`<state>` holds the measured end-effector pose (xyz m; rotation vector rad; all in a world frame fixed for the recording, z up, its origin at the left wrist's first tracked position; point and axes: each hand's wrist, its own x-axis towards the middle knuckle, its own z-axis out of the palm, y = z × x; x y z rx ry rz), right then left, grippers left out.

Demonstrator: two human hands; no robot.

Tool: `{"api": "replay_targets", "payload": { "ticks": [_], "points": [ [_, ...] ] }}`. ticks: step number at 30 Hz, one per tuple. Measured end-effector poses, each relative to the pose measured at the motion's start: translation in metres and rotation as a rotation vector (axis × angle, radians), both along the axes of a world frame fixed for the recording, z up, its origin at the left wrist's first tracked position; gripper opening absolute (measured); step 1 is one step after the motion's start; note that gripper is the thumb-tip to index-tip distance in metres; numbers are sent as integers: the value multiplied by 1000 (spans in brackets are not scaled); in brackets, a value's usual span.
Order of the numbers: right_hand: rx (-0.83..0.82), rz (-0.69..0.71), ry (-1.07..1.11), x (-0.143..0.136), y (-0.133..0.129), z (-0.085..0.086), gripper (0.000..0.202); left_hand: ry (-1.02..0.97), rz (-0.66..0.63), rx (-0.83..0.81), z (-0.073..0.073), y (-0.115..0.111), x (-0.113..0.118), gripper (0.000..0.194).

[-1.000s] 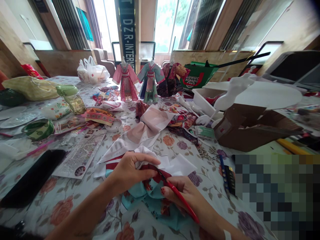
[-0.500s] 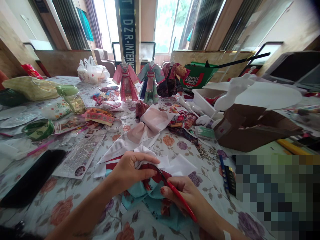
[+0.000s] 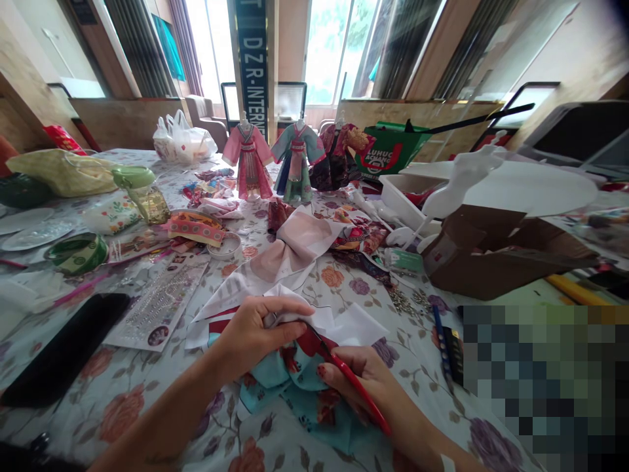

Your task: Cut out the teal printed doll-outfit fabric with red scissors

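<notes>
My left hand (image 3: pixel 265 328) pinches the edge of a printed fabric piece (image 3: pixel 268 373) between thumb and fingers. That cloth is turquoise with dark red and white parts, bunched on the table in front of me. Red-handled scissors (image 3: pixel 362 393) are held in my right hand (image 3: pixel 366 370), their dark blades pointing up and left at the dark red part beside my left fingertips. How far the blades are apart is hard to make out. Just beyond my hands a pale pink and white cloth (image 3: pixel 304 239) lies crumpled.
Small dresses on stands (image 3: pixel 248 160) stand at the back. On the left lie a black phone-like slab (image 3: pixel 63 347), a bead sheet (image 3: pixel 160 301) and a green tape roll (image 3: pixel 76 254). A brown cardboard box (image 3: pixel 491 255) and a blue pen (image 3: pixel 439 337) are on the right.
My right hand and the scissors have shifted slightly right and down. The left hand still pinches the fabric, its fingertips drawn back a little to the left.
</notes>
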<state>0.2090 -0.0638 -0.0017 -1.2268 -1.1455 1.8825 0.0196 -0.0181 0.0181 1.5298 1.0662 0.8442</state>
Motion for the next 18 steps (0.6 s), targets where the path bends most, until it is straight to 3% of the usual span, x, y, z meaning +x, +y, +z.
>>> {"api": "replay_targets", "payload": {
  "ticks": [13, 18],
  "points": [
    [51, 12, -38, 0, -1, 1, 42, -14, -5, -71, 3, -1, -2, 27],
    [82, 106, -68, 6, 1, -6, 42, 3, -29, -62, 4, -1, -2, 28]
  ]
}}
